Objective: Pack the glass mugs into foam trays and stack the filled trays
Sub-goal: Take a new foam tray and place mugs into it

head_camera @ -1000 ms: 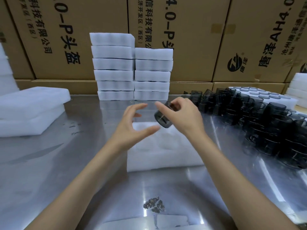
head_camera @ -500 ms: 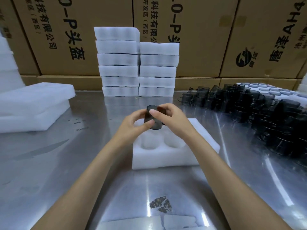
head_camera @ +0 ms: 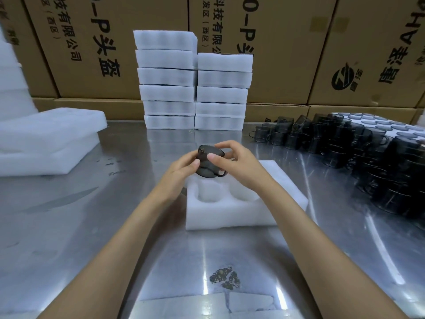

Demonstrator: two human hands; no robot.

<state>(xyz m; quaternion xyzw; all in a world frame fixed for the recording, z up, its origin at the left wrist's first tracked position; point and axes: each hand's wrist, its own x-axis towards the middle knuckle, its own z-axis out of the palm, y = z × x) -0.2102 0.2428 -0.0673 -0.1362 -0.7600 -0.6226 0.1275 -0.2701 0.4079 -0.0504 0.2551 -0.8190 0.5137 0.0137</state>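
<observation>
A smoky grey glass mug (head_camera: 207,165) hangs tilted just above a white foam tray (head_camera: 230,215) in the middle of the steel table. My left hand (head_camera: 181,169) holds its left side with thumb and fingers, and my right hand (head_camera: 239,165) grips its right side and rim. The mug's handle points down and to the right. Two round pockets of the tray show below the mug, both without a mug in them. My right hand and forearm hide the tray's far right part.
Several dark glass mugs (head_camera: 358,148) crowd the right of the table. Two stacks of foam trays (head_camera: 193,88) stand at the back before cardboard boxes (head_camera: 287,47). Large foam blocks (head_camera: 46,139) lie at the left. A dark smudge (head_camera: 225,278) marks the near table.
The right hand brought the mug leftwards over the tray and the left hand closed on it. Since half a second ago the mug has turned a little between both hands.
</observation>
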